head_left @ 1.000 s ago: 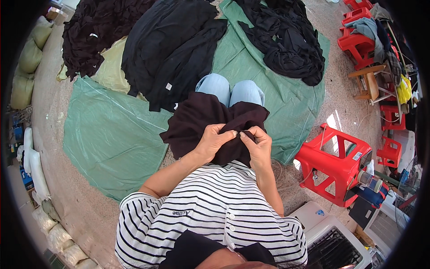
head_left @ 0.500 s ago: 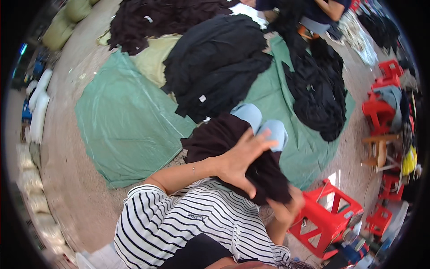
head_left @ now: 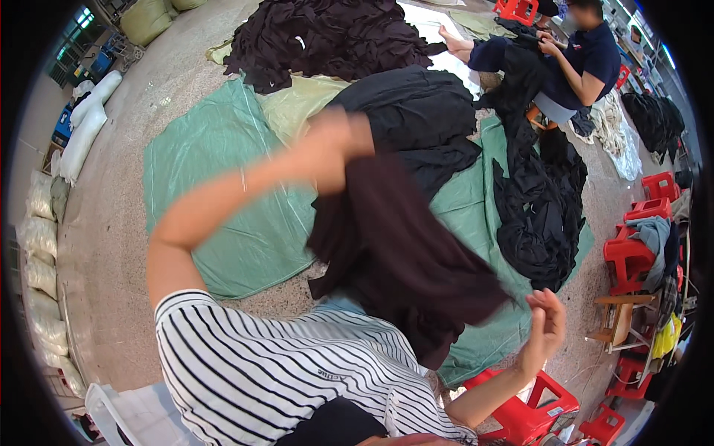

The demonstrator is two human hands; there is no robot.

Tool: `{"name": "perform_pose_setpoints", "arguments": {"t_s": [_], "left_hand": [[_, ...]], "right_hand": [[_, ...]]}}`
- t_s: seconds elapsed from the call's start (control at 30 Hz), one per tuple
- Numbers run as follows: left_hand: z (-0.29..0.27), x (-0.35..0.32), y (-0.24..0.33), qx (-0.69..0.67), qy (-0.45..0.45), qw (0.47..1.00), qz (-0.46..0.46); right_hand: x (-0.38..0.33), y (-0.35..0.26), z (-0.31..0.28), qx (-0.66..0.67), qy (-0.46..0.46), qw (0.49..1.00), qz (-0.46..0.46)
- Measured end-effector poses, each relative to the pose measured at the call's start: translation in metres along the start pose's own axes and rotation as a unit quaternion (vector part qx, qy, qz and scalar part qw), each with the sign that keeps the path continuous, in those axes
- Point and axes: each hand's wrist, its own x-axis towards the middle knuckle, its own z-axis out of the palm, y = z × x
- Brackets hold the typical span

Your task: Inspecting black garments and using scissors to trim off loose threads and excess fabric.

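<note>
A dark brown cloth garment (head_left: 416,238) hangs stretched slantwise above my lap, blurred by motion. My left hand (head_left: 327,152), smeared by movement, is raised and closed on its upper left end. Beyond the garment's lower right end, my right hand (head_left: 545,327) is held up with fingers loosely bent and apart, and nothing shows in it. More of the same dark cloth lies over my lap. Just past the garment is a heap of black clothes (head_left: 416,104) on the floor sheets.
Green sheeting (head_left: 216,186) covers floor on both sides. Dark brown clothes (head_left: 327,37) are piled farther off. A seated co-worker (head_left: 587,59) handles black cloth, beside a black heap (head_left: 539,238). Red stools (head_left: 528,409) stand at right; white bundles (head_left: 44,267) line the left.
My left hand has swung up and away, pulling the garment up off my lap. My right hand has moved right, off the cloth. The view has tilted up, showing more of the co-worker.
</note>
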Motion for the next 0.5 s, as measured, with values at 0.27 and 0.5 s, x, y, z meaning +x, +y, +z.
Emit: {"name": "perform_pose_setpoints", "arguments": {"t_s": [0.27, 0.5], "left_hand": [[-0.152, 0.101, -0.16, 0.084, 0.459, 0.861, -0.204], [0.09, 0.065, -0.048, -0.354, 0.08, 0.926, -0.101]], "right_hand": [[-0.03, 0.076, 0.033, -0.015, -0.082, 0.988, 0.129], [-0.081, 0.115, 0.028, -0.266, -0.148, 0.942, 0.145]]}}
